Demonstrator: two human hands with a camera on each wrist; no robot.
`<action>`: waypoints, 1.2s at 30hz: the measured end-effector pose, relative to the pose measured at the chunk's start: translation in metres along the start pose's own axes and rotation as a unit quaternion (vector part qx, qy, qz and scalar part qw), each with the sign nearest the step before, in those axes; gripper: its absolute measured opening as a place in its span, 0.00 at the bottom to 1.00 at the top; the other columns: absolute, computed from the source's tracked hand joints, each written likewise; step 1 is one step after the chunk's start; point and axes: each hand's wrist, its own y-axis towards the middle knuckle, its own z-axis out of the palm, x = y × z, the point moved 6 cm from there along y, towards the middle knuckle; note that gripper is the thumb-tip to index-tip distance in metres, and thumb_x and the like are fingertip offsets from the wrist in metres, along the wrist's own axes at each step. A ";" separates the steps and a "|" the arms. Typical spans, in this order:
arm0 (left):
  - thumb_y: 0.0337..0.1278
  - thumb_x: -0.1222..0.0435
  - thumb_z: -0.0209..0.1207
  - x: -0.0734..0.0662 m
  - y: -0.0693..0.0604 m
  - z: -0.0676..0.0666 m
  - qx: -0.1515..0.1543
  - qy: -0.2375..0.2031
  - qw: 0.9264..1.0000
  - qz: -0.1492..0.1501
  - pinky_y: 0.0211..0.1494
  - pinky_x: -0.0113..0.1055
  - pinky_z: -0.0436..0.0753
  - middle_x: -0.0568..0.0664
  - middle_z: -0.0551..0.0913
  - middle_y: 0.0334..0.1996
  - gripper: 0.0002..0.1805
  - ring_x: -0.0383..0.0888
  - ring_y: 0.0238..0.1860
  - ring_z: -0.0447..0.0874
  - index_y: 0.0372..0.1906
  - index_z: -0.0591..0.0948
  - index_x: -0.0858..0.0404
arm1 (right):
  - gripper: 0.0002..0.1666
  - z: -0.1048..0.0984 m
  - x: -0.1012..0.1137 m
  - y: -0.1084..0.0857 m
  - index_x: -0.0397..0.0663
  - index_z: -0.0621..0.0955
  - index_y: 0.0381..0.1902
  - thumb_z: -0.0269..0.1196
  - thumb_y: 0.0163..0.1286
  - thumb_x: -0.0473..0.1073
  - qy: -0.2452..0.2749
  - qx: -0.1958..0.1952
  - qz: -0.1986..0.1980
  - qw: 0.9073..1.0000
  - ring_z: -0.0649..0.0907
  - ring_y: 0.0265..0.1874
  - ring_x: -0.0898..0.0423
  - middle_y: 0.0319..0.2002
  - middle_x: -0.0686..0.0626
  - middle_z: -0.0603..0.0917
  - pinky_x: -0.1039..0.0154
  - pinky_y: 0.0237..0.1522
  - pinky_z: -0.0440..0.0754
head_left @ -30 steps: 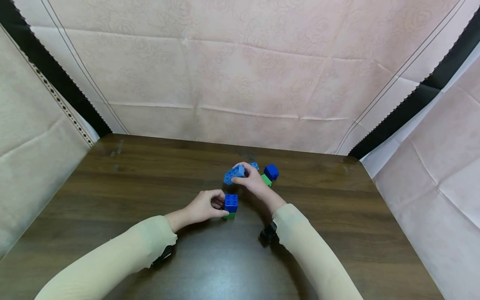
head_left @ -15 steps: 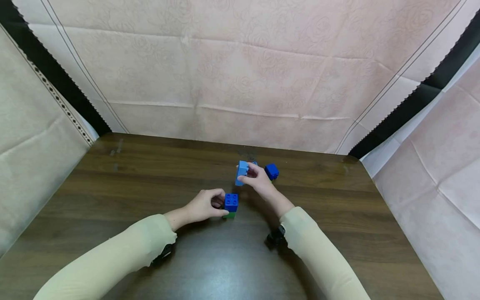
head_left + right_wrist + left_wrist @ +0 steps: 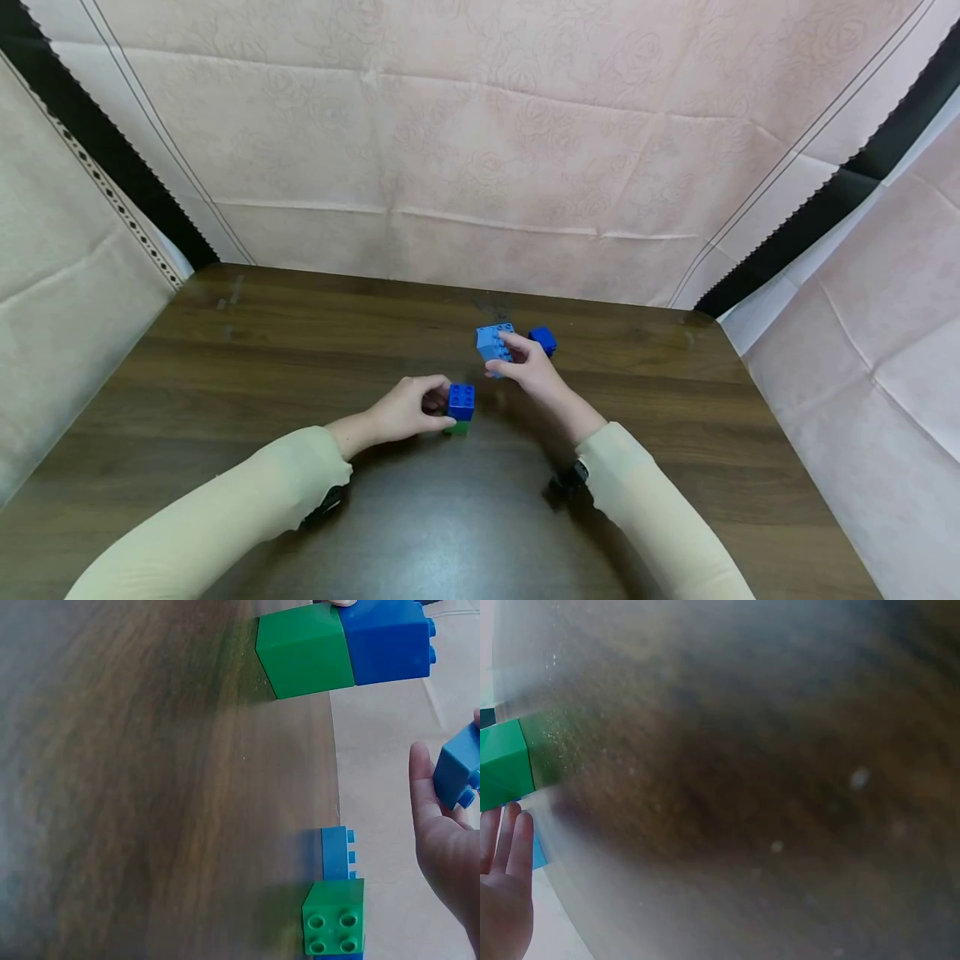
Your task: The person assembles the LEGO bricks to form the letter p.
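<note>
Pale glare spots the tabletop (image 3: 442,546); shadows lie soft; left wrist view blurred.

Light blue brick (image 3: 491,342), green brick (image 3: 306,654); table (image 3: 300,333) brown, grained.

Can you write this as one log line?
left hand: grips stack, dark blue block on green block; right hand: holds light blue block above table; nearby: another green block, another dark blue block
</note>
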 end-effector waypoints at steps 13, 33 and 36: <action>0.49 0.57 0.67 -0.005 -0.002 -0.002 -0.013 -0.009 1.000 -0.008 0.53 0.42 0.80 0.51 0.82 0.45 0.28 0.44 0.46 0.80 0.56 0.73 0.60 | 0.26 -0.003 0.006 -0.011 0.41 0.71 0.59 0.63 0.63 0.39 -0.031 -0.011 -0.039 0.999 0.75 0.52 0.45 0.60 0.38 0.72 0.53 0.56 0.77; 0.50 0.61 0.67 -0.007 0.005 -0.003 -0.056 -0.072 0.996 -0.017 0.49 0.39 0.83 0.53 0.83 0.41 0.16 0.44 0.41 0.82 0.45 0.78 0.60 | 0.26 -0.001 0.010 -0.023 0.46 0.78 0.55 0.65 0.61 0.51 -0.054 0.010 -0.053 0.997 0.77 0.45 0.50 0.54 0.41 0.78 0.63 0.45 0.80; 0.49 0.61 0.67 -0.007 0.007 -0.002 -0.057 -0.071 0.996 -0.017 0.48 0.38 0.83 0.53 0.83 0.40 0.17 0.43 0.41 0.82 0.45 0.78 0.60 | 0.26 0.001 0.011 -0.024 0.45 0.78 0.54 0.65 0.61 0.50 -0.053 0.019 -0.066 0.996 0.78 0.43 0.51 0.52 0.41 0.79 0.63 0.44 0.80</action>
